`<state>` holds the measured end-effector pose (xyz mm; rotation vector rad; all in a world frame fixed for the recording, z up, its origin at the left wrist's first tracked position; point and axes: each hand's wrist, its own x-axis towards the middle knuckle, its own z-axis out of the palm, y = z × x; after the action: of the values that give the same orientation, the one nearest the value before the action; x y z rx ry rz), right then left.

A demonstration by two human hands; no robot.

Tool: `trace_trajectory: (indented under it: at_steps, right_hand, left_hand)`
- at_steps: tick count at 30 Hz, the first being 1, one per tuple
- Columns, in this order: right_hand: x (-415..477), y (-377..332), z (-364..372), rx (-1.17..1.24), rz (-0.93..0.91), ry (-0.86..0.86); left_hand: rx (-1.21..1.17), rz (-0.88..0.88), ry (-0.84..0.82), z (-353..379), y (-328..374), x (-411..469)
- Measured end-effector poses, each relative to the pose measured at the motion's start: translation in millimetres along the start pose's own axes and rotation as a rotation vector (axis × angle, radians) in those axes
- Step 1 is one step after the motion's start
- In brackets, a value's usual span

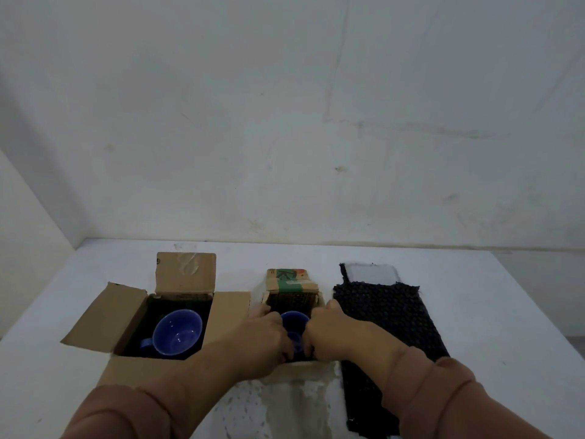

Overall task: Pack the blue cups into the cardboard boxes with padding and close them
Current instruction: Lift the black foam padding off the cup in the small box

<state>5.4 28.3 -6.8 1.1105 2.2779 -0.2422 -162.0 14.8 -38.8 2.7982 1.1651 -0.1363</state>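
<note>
While left hand (269, 335) and right hand (330, 329) curl into small box (291, 282), blue cup (295, 320) sits gripped between them.

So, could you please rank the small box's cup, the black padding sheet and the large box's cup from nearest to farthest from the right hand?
1. small box's cup: gripped by the right hand.
2. black padding sheet: just to its right.
3. large box's cup: far left, beyond the left hand.
</note>
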Motion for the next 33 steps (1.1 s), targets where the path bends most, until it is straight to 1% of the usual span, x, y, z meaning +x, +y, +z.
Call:
trace_trajectory:
  at_steps: [6, 10, 14, 20, 25, 29, 31, 33]
  right_hand:
    - [-0.3, 4.4, -1.2, -0.014, 0.002, -0.036]
    - [0.5, 1.6, 1.8, -0.050, 0.005, -0.025]
    - [2.0, 2.4, 2.6, -0.038, 0.007, -0.012]
    - [5.9, 3.1, 5.9, 0.001, 0.011, -0.019]
    - [5.7, 4.4, 7.7, 0.003, -0.002, 0.003]
    - [1.7, 5.8, 4.6, 0.083, -0.015, 0.049]
    - [2.5, 6.3, 7.2, 0.133, -0.006, 0.045]
    - [3.7, 5.6, 11.0, 0.101, 0.000, 0.044]
  left_hand:
    - [-0.142, -0.011, -0.041, -5.3, -3.3, -7.5]
    - [-0.063, 0.021, -0.102, -8.6, -0.8, -8.7]
    - [-0.072, 0.016, -0.167, -15.3, 0.7, -7.8]
    - [-0.113, 0.018, -0.163, -15.0, 4.0, -8.1]
    - [-0.109, -0.017, -0.226, -13.9, 11.6, -8.7]
    - [-0.099, -0.053, -0.195, -13.9, 13.2, -10.2]
    - [-0.099, -0.039, -0.193, -12.5, 12.0, -10.4]
    - [-0.133, -0.041, -0.191, -11.4, 11.5, -10.6]
